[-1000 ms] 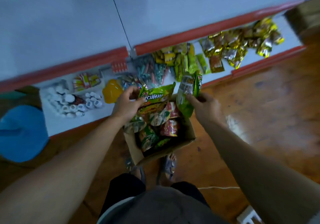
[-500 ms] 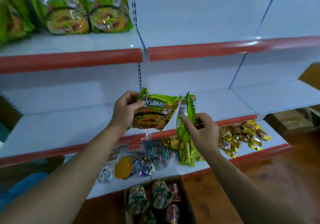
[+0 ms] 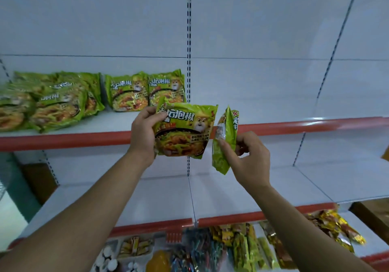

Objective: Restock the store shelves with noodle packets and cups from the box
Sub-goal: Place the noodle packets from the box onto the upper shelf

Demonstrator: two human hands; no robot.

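Note:
My left hand (image 3: 144, 133) grips a green noodle packet (image 3: 185, 129) by its left edge, face toward me, in front of the upper shelf (image 3: 63, 140) with its red lip. My right hand (image 3: 251, 155) pinches a second green noodle packet (image 3: 225, 143), held edge-on just right of the first. Several matching green packets (image 3: 145, 91) stand or lean on the upper shelf at the left. The box is out of view.
The right bay of the upper shelf (image 3: 305, 124) holds nothing. The middle shelf (image 3: 231, 193) is bare white. On the bottom shelf lie gold snack packs (image 3: 334, 227), green and yellow sachets (image 3: 246, 248) and small sweets (image 3: 195, 250). A perforated upright (image 3: 188, 71) divides the bays.
My view has swung up from the box to the shelves. Both hands have lifted a packet each out of the box, up to the level of the upper shelf.

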